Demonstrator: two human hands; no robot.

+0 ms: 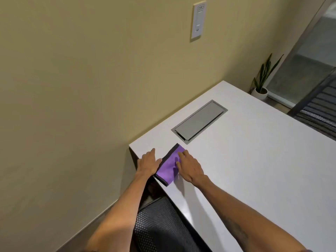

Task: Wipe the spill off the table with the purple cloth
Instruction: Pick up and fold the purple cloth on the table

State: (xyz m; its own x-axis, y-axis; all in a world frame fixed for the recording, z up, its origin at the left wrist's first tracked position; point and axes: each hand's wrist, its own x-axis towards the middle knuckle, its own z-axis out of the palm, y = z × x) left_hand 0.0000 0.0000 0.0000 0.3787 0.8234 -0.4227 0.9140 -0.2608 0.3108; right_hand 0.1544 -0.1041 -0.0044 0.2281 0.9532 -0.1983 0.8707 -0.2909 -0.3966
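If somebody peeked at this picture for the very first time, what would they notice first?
The bright purple cloth with a dark edge pops out, lying flat near the corner of the white table. The left hand rests at its left edge and the right hand presses flat on top. Behind them, a closed grey metal hatch sits set into the tabletop.

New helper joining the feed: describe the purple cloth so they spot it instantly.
Find the white table and its near-left corner by the beige wall. The purple cloth lies flat there between both hands, short of the grey hatch. It is the only coloured item, dark-edged.
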